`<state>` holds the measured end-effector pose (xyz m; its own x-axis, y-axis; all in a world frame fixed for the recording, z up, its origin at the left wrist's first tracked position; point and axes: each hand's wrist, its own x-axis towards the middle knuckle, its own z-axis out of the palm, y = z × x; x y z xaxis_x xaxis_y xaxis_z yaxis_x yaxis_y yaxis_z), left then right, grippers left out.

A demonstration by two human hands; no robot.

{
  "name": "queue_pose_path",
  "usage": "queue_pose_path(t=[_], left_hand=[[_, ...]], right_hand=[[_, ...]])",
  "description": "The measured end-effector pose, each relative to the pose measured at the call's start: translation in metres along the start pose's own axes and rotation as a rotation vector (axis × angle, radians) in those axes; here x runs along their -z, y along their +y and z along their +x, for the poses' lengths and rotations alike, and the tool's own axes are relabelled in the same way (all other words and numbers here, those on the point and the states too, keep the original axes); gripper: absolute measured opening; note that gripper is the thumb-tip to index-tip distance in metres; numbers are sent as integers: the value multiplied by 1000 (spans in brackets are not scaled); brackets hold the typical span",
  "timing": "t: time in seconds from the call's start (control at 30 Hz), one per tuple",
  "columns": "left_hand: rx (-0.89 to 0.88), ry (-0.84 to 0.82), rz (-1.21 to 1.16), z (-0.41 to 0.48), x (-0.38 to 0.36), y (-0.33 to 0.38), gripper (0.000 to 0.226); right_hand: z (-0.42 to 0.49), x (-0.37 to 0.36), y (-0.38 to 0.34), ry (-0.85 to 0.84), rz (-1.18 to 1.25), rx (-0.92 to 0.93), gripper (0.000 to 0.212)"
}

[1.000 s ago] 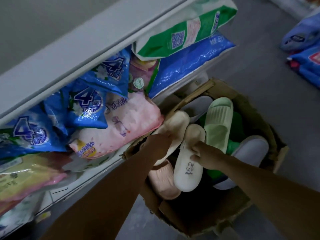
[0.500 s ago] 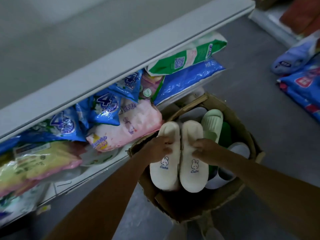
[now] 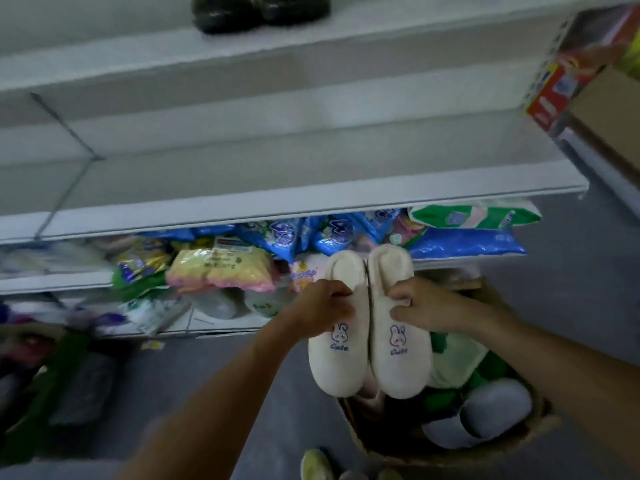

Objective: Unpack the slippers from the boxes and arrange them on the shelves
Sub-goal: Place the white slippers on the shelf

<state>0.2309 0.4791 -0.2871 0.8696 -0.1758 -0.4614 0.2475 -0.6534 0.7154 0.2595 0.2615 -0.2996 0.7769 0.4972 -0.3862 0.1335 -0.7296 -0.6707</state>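
Note:
Two cream slippers with a blue rabbit print are held side by side above the cardboard box (image 3: 540,431). My left hand (image 3: 323,308) grips the left cream slipper (image 3: 341,362) at its middle. My right hand (image 3: 420,306) grips the right cream slipper (image 3: 398,362) the same way. In the box lie green slippers (image 3: 457,362) and a grey slipper (image 3: 485,417). A wide white shelf (image 3: 277,168) lies just beyond the pair. A dark pair of shoes (image 3: 259,10) stands on the shelf above it.
Bags of detergent and other packs (image 3: 221,268) crowd the lowest shelf. More goods and a red-and-blue carton (image 3: 554,88) stand at the right. Dark bundles (image 3: 52,393) lie on the grey floor at the left. Pale slippers (image 3: 318,465) sit at the bottom edge.
Both hands have lifted the cream pair out of the box, side by side. The view has tilted up, and the white shelves above have come into sight.

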Motion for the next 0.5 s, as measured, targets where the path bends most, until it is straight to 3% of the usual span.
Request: queue_pose_path(t=[0.27, 0.5], left_hand=[[56, 274, -64, -120, 106, -54, 31], [133, 503, -98, -232, 215, -142, 31]], right_hand=[[44, -27, -160, -108, -174, 285, 32], [91, -98, -331, -165, -320, 479, 31]])
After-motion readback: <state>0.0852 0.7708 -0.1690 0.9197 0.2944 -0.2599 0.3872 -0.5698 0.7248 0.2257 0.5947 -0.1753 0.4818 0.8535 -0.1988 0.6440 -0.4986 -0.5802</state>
